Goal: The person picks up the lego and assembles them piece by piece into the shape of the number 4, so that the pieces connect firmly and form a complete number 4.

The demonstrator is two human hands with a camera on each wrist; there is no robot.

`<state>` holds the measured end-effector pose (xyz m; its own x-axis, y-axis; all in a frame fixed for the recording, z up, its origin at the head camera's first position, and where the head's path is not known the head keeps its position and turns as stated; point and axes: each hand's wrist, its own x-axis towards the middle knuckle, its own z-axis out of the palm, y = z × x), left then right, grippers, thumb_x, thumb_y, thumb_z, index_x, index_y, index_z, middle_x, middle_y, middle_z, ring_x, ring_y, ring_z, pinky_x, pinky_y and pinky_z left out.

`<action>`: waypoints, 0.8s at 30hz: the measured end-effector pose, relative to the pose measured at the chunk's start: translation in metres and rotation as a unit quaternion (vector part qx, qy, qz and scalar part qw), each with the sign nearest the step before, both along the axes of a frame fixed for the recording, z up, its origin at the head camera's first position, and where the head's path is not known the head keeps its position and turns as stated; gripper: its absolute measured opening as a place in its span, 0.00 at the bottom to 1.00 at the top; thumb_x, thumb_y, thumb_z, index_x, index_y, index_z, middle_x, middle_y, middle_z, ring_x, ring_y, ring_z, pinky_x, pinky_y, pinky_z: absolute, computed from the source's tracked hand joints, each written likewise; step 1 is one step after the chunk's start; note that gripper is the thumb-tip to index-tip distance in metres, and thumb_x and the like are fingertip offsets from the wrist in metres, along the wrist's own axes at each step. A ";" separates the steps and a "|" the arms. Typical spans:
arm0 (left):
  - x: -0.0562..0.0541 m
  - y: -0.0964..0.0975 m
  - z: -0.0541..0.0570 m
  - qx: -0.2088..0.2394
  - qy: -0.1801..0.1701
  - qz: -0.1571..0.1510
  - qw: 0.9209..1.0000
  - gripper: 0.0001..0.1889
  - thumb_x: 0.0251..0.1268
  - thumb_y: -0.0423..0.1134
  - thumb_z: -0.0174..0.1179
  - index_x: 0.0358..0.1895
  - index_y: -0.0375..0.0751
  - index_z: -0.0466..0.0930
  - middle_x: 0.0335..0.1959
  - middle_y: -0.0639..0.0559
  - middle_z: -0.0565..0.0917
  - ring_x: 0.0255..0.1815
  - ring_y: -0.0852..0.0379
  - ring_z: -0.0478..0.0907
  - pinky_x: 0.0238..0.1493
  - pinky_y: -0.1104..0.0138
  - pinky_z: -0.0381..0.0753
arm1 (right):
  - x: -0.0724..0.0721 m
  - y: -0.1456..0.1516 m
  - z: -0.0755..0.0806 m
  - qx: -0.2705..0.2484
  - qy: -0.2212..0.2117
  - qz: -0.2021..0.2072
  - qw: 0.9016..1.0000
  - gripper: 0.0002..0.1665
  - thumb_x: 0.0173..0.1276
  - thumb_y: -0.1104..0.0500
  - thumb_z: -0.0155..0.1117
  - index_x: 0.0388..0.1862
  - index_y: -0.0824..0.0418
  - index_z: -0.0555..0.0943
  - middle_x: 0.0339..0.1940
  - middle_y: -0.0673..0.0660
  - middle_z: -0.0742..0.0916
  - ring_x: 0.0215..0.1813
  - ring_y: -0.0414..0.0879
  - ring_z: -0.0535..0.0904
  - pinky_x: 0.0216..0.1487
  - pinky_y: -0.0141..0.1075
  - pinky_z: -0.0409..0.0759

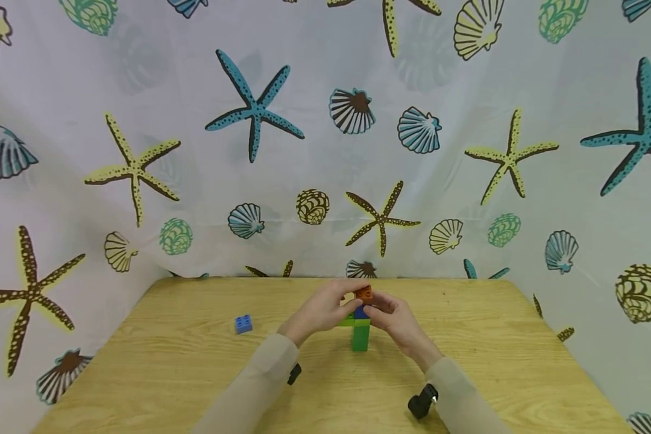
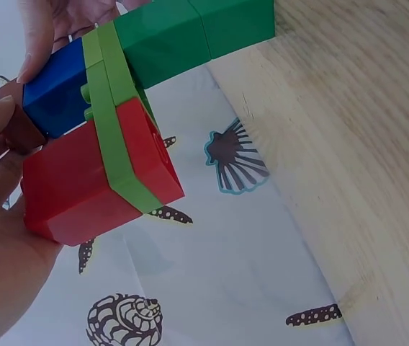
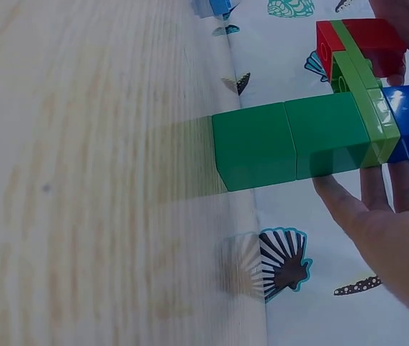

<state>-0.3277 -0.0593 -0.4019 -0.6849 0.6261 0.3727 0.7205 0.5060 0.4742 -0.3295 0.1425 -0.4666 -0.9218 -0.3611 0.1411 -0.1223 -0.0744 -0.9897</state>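
A tower of toy building bricks stands on the table, its two stacked green bricks (image 1: 360, 337) at the bottom. Above them, light green plates (image 2: 111, 119) reach sideways and carry red bricks (image 2: 75, 187) over and under their outer end. A blue brick (image 3: 408, 119) sits over the column, topped by an orange-brown brick (image 1: 364, 293). My left hand (image 1: 322, 308) pinches the orange-brown brick from the left, its palm side close to the red bricks. From the right, my right hand (image 1: 400, 322) grips the blue brick between thumb and fingers.
A loose blue brick (image 1: 243, 324) lies on the wooden table (image 1: 195, 374), left of the tower. A white curtain (image 1: 314, 163) with starfish and shell prints hangs behind the table and along its sides. Black wrist cameras hang under both sleeves.
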 end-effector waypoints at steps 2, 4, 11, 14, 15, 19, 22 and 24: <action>0.000 0.000 0.001 -0.006 0.008 0.000 1.000 0.20 0.72 0.37 0.57 0.65 0.49 0.76 0.55 0.54 0.83 0.56 0.55 0.79 0.51 0.54 0.81 | -0.001 0.000 0.000 0.001 0.002 0.000 1.000 0.31 0.72 0.56 0.61 0.71 0.64 0.69 0.63 0.60 0.80 0.59 0.43 0.80 0.62 0.43 0.78; -0.001 0.001 0.001 -0.011 0.017 0.001 1.000 0.20 0.72 0.37 0.57 0.65 0.49 0.76 0.55 0.54 0.84 0.55 0.56 0.80 0.51 0.56 0.81 | -0.003 0.000 0.000 0.003 0.003 0.001 1.000 0.31 0.72 0.56 0.61 0.71 0.65 0.69 0.64 0.60 0.80 0.60 0.44 0.79 0.61 0.43 0.78; -0.001 0.000 0.001 -0.017 0.021 -0.009 1.000 0.15 0.73 0.37 0.56 0.60 0.46 0.78 0.52 0.55 0.84 0.55 0.56 0.80 0.53 0.58 0.80 | -0.003 0.000 -0.001 0.010 0.007 0.004 1.000 0.32 0.73 0.56 0.61 0.72 0.65 0.68 0.65 0.61 0.79 0.61 0.46 0.79 0.60 0.42 0.78; -0.001 0.000 0.001 -0.020 0.013 -0.007 1.000 0.14 0.73 0.37 0.55 0.58 0.47 0.79 0.51 0.56 0.84 0.55 0.57 0.80 0.54 0.58 0.80 | -0.002 0.000 -0.001 0.011 0.005 0.003 1.000 0.32 0.72 0.56 0.61 0.72 0.65 0.68 0.65 0.61 0.79 0.59 0.41 0.80 0.60 0.41 0.79; -0.001 0.001 0.001 -0.021 0.011 -0.007 1.000 0.13 0.73 0.38 0.55 0.57 0.48 0.79 0.50 0.57 0.84 0.55 0.57 0.80 0.55 0.58 0.80 | -0.001 0.000 0.000 0.011 0.005 0.003 1.000 0.32 0.72 0.56 0.61 0.72 0.65 0.68 0.64 0.60 0.79 0.58 0.41 0.80 0.60 0.40 0.79; -0.001 0.001 0.003 -0.021 -0.010 -0.003 1.000 0.12 0.74 0.38 0.54 0.55 0.48 0.80 0.49 0.57 0.84 0.54 0.57 0.79 0.57 0.56 0.79 | 0.000 0.000 0.002 0.011 -0.003 0.001 1.000 0.33 0.72 0.55 0.62 0.71 0.66 0.68 0.64 0.61 0.79 0.58 0.41 0.80 0.60 0.42 0.79; -0.001 0.001 0.003 -0.021 -0.024 0.009 0.999 0.14 0.74 0.39 0.54 0.59 0.47 0.79 0.51 0.54 0.83 0.55 0.55 0.78 0.57 0.55 0.78 | 0.001 0.000 0.003 0.008 -0.007 0.003 1.000 0.33 0.72 0.55 0.62 0.71 0.66 0.68 0.64 0.61 0.79 0.58 0.42 0.80 0.61 0.43 0.78; 0.000 0.001 0.003 -0.022 -0.033 0.024 0.999 0.17 0.74 0.40 0.55 0.62 0.47 0.77 0.53 0.52 0.80 0.52 0.53 0.78 0.53 0.57 0.79 | 0.002 -0.001 0.003 0.006 -0.008 0.005 1.000 0.33 0.73 0.56 0.61 0.71 0.67 0.67 0.64 0.61 0.79 0.58 0.42 0.79 0.61 0.42 0.78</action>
